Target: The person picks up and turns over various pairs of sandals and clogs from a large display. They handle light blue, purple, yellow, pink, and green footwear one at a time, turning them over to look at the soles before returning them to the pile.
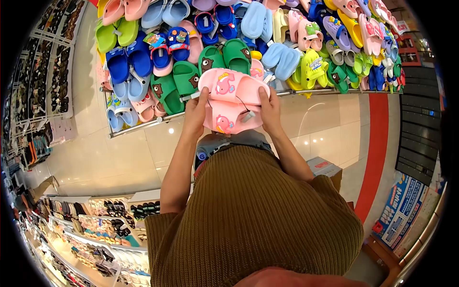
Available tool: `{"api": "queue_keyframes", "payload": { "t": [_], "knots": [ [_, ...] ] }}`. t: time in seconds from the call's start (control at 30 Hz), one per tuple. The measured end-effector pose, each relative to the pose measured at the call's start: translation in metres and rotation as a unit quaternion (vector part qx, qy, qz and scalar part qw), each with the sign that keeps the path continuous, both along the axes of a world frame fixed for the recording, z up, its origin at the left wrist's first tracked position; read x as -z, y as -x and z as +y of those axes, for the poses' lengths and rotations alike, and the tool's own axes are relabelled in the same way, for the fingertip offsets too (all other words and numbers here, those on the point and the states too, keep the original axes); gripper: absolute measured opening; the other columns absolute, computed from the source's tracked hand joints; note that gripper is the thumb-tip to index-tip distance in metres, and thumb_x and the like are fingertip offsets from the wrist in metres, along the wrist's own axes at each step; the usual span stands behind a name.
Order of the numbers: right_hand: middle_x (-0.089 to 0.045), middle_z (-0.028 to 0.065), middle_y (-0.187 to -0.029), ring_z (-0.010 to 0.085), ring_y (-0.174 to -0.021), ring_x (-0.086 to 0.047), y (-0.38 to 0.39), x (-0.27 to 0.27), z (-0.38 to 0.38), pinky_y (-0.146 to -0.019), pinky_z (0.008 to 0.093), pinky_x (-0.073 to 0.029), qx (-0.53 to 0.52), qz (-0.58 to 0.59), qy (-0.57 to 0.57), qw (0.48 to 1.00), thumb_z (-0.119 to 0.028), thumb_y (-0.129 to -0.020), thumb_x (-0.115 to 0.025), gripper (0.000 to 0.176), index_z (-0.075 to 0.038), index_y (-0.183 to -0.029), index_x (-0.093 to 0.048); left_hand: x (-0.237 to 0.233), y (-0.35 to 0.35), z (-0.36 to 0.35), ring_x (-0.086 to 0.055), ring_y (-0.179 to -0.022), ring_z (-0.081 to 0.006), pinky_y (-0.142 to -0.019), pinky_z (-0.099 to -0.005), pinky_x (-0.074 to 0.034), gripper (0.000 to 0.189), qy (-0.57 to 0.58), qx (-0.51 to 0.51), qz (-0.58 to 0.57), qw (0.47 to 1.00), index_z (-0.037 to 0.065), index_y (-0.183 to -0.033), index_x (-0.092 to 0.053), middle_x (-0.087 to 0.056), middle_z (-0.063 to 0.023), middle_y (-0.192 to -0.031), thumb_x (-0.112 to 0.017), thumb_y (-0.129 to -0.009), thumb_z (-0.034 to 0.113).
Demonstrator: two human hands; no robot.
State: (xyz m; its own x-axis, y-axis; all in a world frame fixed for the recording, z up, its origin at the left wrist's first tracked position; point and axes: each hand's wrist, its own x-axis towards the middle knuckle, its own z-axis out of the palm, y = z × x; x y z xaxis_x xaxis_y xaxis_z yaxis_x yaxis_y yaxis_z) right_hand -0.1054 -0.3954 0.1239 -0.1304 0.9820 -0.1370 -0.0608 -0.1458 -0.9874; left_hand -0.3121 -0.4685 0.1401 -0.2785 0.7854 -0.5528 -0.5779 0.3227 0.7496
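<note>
Between my two hands is a pair of pink slide sandals (233,103) with a cartoon figure on each strap. A thin dark tie with a small pale tag joins them. My left hand (195,111) grips the left end, thumb on top. At the right end, my right hand (271,109) holds the upper sandal near its edge; its fingers are partly hidden beneath. Just beyond the pair lie green slides (237,55) with bear faces. Another green pair (167,92) rests beside my left hand.
A display stand heaped with colourful clogs and slides (179,42) spreads ahead, edged by a metal rail (159,120). Shoe shelves (103,225) stand behind at lower left, and a shoe rack (57,71) at far left. A cardboard box (325,168) sits on the floor at right.
</note>
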Motion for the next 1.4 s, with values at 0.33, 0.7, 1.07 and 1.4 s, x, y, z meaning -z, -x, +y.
{"api": "queue_keyframes", "payload": {
  "t": [0.33,0.7,1.07,1.4],
  "knots": [
    [-0.063,0.0092,-0.078,0.0171,-0.063,-0.062,-0.008,-0.007,-0.025,-0.056,0.0281,-0.047,-0.006,-0.129,0.092,0.987,-0.054,-0.106,-0.039,0.056,-0.001,-0.106,-0.057,0.040,-0.019,-0.040,-0.062,-0.098,-0.0134,-0.082,-0.0276,-0.050,0.041,-0.056,-0.044,-0.026,0.997,-0.006,-0.122,-0.059,-0.067,-0.0092,-0.110,-0.058,-0.102,0.030],
    [-0.057,0.0014,-0.071,0.0102,-0.065,-0.054,-0.038,-0.006,-0.024,-0.057,0.0273,-0.044,-0.138,-0.132,0.084,0.978,-0.058,-0.104,-0.040,0.059,-0.005,-0.089,-0.062,0.040,-0.031,-0.032,-0.069,-0.099,-0.0223,-0.083,-0.0344,-0.056,0.043,-0.063,-0.006,-0.114,0.992,-0.011,-0.118,-0.060,-0.068,-0.0163,-0.114,-0.059,-0.100,0.028],
    [-0.059,0.0032,-0.063,0.0116,-0.055,-0.055,-0.041,-0.023,-0.012,-0.051,0.0269,-0.043,-0.071,-0.063,0.162,0.982,-0.048,-0.103,-0.048,0.051,-0.003,-0.083,-0.063,0.026,-0.026,-0.010,-0.070,-0.091,-0.0220,-0.076,-0.0343,-0.059,0.041,-0.049,0.032,-0.122,0.991,-0.010,-0.117,-0.060,-0.069,-0.0159,-0.109,-0.057,-0.099,0.026],
    [-0.064,0.0059,-0.072,0.0130,-0.061,-0.058,-0.049,-0.003,-0.027,-0.057,0.0283,-0.046,-0.003,0.023,0.215,0.976,-0.045,-0.100,-0.055,0.043,-0.002,-0.099,-0.063,0.020,-0.018,0.009,-0.065,-0.092,-0.0159,-0.079,-0.0301,-0.054,0.035,-0.132,0.092,0.037,0.986,-0.006,-0.117,-0.060,-0.068,-0.0103,-0.106,-0.066,-0.097,0.022]
  ]
}}
